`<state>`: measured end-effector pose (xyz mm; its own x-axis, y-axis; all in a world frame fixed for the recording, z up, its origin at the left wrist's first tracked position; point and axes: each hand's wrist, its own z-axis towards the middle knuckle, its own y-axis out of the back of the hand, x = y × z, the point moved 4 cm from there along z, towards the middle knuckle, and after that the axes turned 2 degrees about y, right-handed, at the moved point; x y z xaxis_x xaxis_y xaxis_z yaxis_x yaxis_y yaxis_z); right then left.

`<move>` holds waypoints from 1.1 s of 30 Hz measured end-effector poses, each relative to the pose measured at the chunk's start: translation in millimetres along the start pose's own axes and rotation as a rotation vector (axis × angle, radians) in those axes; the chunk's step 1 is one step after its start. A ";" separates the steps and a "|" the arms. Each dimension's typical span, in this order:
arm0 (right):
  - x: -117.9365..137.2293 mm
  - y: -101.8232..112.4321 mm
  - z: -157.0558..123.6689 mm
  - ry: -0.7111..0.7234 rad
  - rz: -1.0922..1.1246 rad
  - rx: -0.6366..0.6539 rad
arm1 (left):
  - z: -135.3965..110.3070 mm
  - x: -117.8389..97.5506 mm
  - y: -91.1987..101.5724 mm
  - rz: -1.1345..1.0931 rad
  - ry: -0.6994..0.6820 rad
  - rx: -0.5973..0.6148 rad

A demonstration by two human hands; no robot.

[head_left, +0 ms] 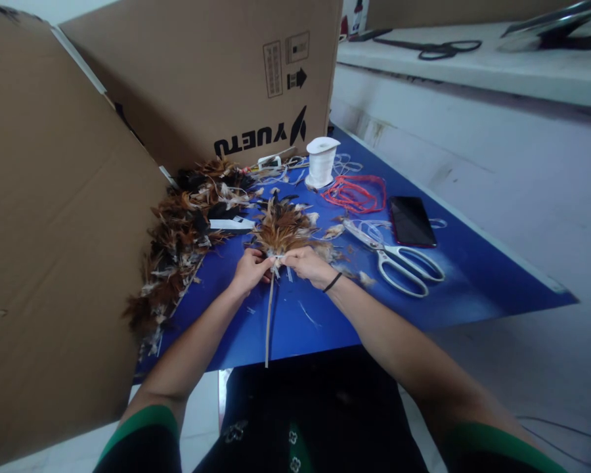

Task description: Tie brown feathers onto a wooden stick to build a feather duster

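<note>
A bundle of brown and black feathers [282, 223] lies fanned out on the blue tabletop, its tips pointing away from me. My left hand [251, 270] is closed on the bundle's bound base. From the other side, my right hand [306, 264] pinches a thin white strip [276, 257] that crosses that base between the two thumbs. A slim light-coloured stick [269, 322] runs from the base toward the table's front edge. The fingertips are partly hidden by the feathers and by the hands themselves.
Large scissors [398, 259], a phone [412, 221], pink-red cord [357, 194] and a white ribbon spool [321, 163] lie to the right. Feather garlands [177, 230] line the left edge beside tall cardboard [192, 79]. Dark scissors [438, 49] rest on a ledge.
</note>
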<state>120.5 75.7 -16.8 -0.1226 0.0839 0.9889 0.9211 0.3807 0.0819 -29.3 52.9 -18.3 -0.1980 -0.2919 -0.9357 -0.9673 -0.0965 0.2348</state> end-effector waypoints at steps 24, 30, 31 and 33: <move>17.5 0.2 -4.0 0.238 -0.020 0.077 | -26.2 -20.8 -18.4 -0.171 0.210 0.249; 22.2 1.7 -5.8 0.324 -0.101 0.069 | -27.9 -22.8 -24.5 -0.188 0.171 0.173; 22.1 2.0 -5.6 0.334 -0.110 0.063 | -28.2 -22.7 -25.9 -0.184 0.151 0.165; 21.1 2.8 -4.9 0.341 -0.109 0.047 | -28.2 -22.3 -28.3 -0.181 0.099 0.147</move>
<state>122.3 74.0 5.0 -0.0818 -0.2691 0.9596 0.8904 0.4130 0.1916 7.0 35.3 3.3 -0.0101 -0.3754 -0.9268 -0.9997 -0.0181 0.0183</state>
